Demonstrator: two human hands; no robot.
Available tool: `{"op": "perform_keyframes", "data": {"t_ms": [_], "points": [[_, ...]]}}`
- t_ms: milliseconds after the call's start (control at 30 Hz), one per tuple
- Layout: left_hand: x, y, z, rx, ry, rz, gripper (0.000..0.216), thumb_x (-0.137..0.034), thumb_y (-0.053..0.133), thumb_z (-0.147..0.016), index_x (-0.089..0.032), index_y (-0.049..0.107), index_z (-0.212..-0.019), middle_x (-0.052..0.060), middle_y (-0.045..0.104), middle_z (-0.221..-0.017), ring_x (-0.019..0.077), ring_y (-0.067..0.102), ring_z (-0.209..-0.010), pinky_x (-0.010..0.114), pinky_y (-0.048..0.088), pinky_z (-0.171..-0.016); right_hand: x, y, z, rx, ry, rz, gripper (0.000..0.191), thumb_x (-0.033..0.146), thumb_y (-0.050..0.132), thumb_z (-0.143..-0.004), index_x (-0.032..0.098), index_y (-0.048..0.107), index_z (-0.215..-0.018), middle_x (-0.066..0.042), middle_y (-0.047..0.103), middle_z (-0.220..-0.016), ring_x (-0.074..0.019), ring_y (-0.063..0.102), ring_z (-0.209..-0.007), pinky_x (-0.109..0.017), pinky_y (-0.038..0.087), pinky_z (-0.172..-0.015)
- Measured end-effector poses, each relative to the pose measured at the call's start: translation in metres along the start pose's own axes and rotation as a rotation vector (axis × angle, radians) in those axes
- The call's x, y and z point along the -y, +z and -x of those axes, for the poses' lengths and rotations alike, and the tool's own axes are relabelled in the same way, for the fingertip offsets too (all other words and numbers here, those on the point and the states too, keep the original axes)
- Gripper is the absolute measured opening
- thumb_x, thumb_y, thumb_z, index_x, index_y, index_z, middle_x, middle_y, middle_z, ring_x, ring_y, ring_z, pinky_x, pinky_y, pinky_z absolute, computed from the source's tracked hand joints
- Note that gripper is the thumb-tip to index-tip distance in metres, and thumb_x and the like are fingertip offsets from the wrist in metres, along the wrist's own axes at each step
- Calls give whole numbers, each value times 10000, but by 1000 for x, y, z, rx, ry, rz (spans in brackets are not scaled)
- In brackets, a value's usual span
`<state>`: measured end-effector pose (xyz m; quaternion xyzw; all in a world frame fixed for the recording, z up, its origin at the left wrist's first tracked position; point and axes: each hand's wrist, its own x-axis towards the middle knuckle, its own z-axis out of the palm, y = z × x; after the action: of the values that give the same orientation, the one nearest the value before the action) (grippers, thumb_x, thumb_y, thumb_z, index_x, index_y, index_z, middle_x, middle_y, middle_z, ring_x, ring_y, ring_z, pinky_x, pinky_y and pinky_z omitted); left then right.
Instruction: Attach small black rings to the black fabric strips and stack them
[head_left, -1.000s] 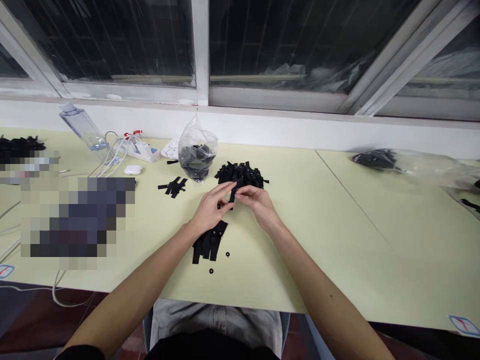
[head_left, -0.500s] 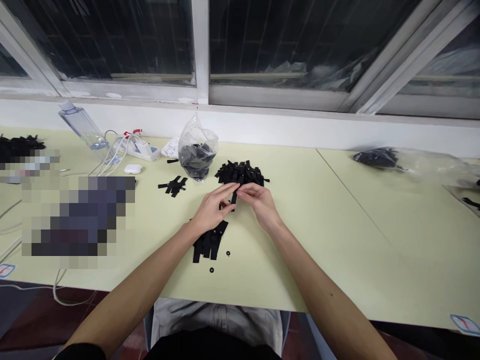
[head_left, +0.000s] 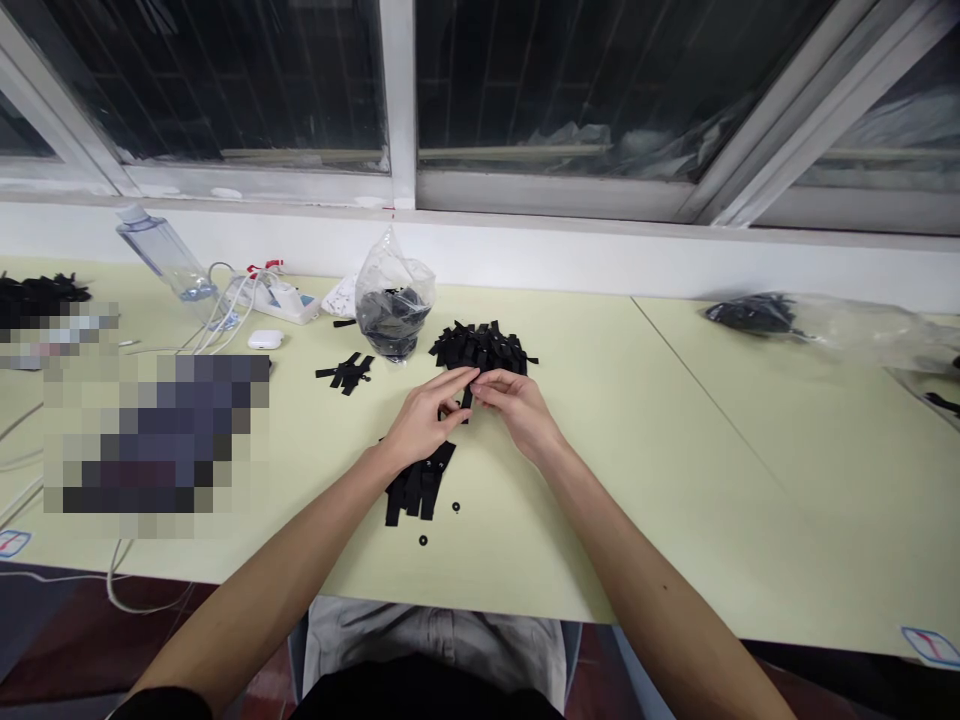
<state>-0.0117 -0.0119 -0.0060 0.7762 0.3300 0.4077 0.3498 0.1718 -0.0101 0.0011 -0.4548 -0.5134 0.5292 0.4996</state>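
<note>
Both hands meet over the middle of the table around a short black strap (head_left: 467, 403). My left hand (head_left: 426, 418) is closed on it, fingers on top and thumb at its lower end. At the strap's upper part, my right hand (head_left: 517, 405) pinches with thumb and fingertips; the exact grip is partly hidden. Just beyond the hands lies a heap of similar black straps (head_left: 480, 342). Below my left hand is a row of black straps (head_left: 416, 488) with small shiny spots near their upper ends. Two small black rings lie close by, an upper ring (head_left: 456, 507) and a lower ring (head_left: 423, 540).
A clear bag (head_left: 396, 310) with black pieces stands behind a few loose straps (head_left: 346, 373). Leftward are a white case (head_left: 265, 340), a power strip (head_left: 289, 303), a tilted bottle (head_left: 169, 255) and a blurred-out dark object (head_left: 180, 430). Another bag (head_left: 757, 314) lies at right.
Almost nothing differs. My right fingertips have shifted very slightly along the strap; my left hand stays in place.
</note>
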Motion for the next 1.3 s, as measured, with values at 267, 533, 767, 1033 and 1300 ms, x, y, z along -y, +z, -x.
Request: {"op": "perform_keyframes", "data": {"t_ms": [267, 533, 767, 1033, 1300], "points": [[-1, 0, 0, -4, 20, -10, 543, -160, 575, -901, -290, 499, -1423, 122, 463, -1489, 82, 647, -704, 281, 585, -744, 2, 1, 1, -31, 30, -64, 216, 336, 818, -690, 203, 700, -813, -8, 646, -732, -139, 556, -683, -286, 436, -666], [0, 0, 0, -1, 27, -16, 541, -169, 577, -907, -299, 496, -1426, 111, 468, -1485, 89, 653, -716, 281, 588, -740, 1, 1, 1, -25, 18, -90, 230, 338, 811, -703, 210, 681, -844, 2, 634, -708, -134, 536, -657, -287, 427, -653], [1, 0, 0, -5, 19, -23, 550, -155, 583, -895, -308, 508, -1417, 101, 476, -1480, 78, 630, -681, 288, 584, -734, 2, 3, 1, -48, -10, -44, 244, 334, 814, -693, 200, 720, -874, -31, 682, -794, -143, 550, -700, -291, 431, -667], [1, 0, 0, 4, 12, -15, 536, -149, 584, -892, -307, 524, -1401, 94, 488, -1470, 74, 624, -674, 284, 570, -737, 3, 3, 1, -59, -44, -17, 224, 344, 825, -676, 195, 710, -798, -13, 652, -739, -128, 508, -654, -284, 395, -618], [-5, -4, -3, -66, -3, -28, 485, -248, 503, -972, -303, 434, -1449, 88, 536, -1410, 110, 660, -777, 287, 563, -769, 7, -6, -2, -147, -76, -223, 225, 289, 854, -659, 229, 681, -791, 19, 622, -694, -109, 466, -593, -291, 364, -589]]}}
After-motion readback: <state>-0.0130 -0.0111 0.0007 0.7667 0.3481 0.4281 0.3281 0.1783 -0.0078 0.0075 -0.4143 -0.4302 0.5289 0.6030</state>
